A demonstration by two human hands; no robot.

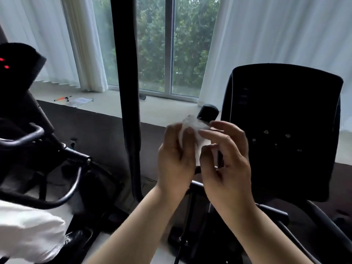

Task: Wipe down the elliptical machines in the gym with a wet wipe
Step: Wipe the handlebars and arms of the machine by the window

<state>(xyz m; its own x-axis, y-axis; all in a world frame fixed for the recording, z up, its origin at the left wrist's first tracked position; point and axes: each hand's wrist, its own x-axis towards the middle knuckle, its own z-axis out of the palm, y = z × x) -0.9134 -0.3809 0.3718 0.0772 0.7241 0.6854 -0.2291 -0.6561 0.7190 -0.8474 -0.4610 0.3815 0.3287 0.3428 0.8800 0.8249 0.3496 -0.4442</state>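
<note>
Forearms come up from the bottom of my feed, both bare, and meet at the middle. My left hand [174,161] has its fingers curled round a white wet wipe [194,128], which is bunched against the palm. My right hand [230,174] pinches the same wipe from the other side: the index finger [209,133] lies across its top and the thumb presses on its lower edge, while the other fingers hang loosely spread. The wipe sits between the two sets of fingertips, off every surface.

Far to the left of the fingers and lower down, blurred white fabric [28,233] fills the corner; I cannot tell what it belongs to.

Just beyond the fingertips, touching or nearly touching the wipe's top edge, is a round black handle grip [208,111]. Right of the fingers stands the dark console [282,121] of the elliptical machine, its panel tilted toward me with small faint marks on it. Left of the fingers a tall black pole [127,82] runs up out of view. Farther left is a second machine [24,136] with curved metal bars and two red lights [4,62] on its dark head.

Behind all this, past the fingers, a pale window sill [162,109] carries some papers [81,101] and a small orange object [61,98]. Above it is the window [152,44] showing green trees, with white curtains [266,31] on both sides.
</note>
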